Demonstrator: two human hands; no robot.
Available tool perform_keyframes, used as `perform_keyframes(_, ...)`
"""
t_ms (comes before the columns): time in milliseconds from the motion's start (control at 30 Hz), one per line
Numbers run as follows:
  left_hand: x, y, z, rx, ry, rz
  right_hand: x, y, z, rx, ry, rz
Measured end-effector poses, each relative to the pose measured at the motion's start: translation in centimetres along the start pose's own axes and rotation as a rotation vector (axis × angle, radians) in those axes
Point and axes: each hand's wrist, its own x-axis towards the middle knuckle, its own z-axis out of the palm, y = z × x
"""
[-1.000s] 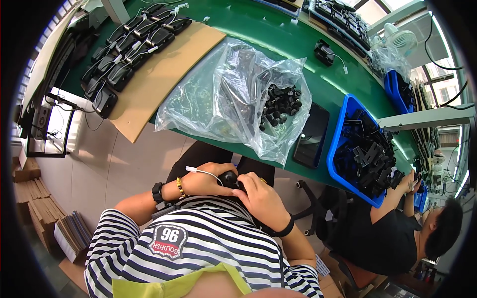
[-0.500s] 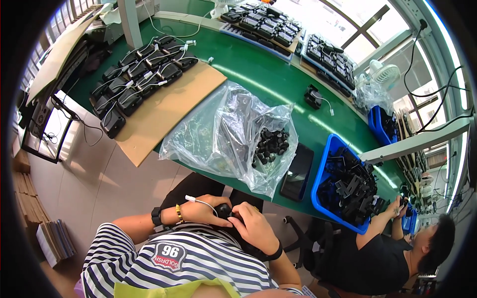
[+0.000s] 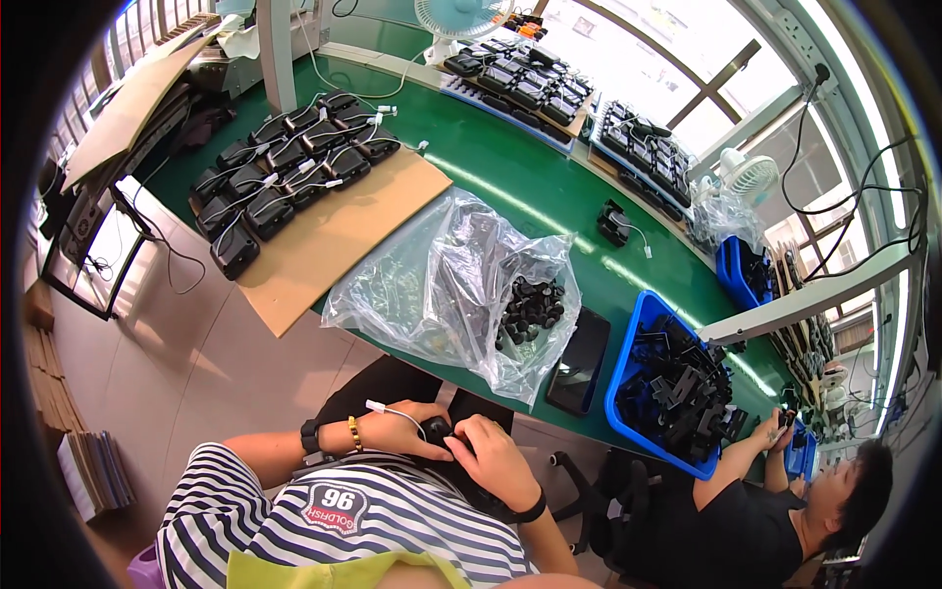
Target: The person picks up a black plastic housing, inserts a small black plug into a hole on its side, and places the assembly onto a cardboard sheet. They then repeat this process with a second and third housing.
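In front of my waist, my left hand (image 3: 397,430) is closed around a small black device (image 3: 436,429). A thin white cable runs from it over the back of that hand, ending in a white plug (image 3: 375,405). My right hand (image 3: 493,459) presses its bent fingers and thumb against the right side of the same device. My palms and fingers hide most of its body. Beyond my hands, at the table's near edge, a clear plastic bag (image 3: 432,280) lies open with many small black round parts (image 3: 532,310) in it.
Similar black units (image 3: 265,212) with white cables stand in rows on a cardboard sheet (image 3: 343,231). A dark flat phone-like slab (image 3: 579,361) lies beside a blue bin (image 3: 615,402) of black parts. One lone unit (image 3: 613,224) sits farther back. At right, a co-worker (image 3: 746,510) sits.
The view has shifted slightly, so the table appears a little lower. Both my hands stay closed on the black device, with only small finger movement at my right hand.
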Motion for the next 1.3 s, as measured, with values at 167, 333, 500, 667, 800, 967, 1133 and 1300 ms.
perform_keyframes(167,0.2,0.4,0.1,0.005,-0.016,0.002,-0.2,-0.8,-1.1,-0.106,0.028,0.020)
perform_keyframes(333,0.1,0.4,0.4,-0.019,0.024,0.002,-0.4,-0.1,-0.4,0.197,0.050,0.007)
perform_keyframes(500,0.3,1.4,0.0,-0.029,-0.012,-0.057,-0.9,0.1,0.2,-0.009,-0.034,0.179)
perform_keyframes(667,0.9,1.2,0.2,0.061,-0.019,-0.093,-1.0,1.6,0.9,0.251,0.104,0.121)
perform_keyframes(800,0.6,-0.1,0.6,0.088,0.090,-0.059,-0.4,2.4,4.3,0.300,0.189,0.143)
perform_keyframes(967,1.6,1.2,0.9,-0.010,0.059,-0.038,-0.8,2.2,2.2,0.341,0.134,0.241)
perform_keyframes(1133,1.2,0.9,1.0,0.001,0.001,-0.170,-1.0,2.6,2.5,0.374,0.112,0.135)
perform_keyframes(1300,0.9,0.3,1.5,-0.037,0.051,-0.100,-0.6,2.3,2.0,0.312,0.073,0.170)
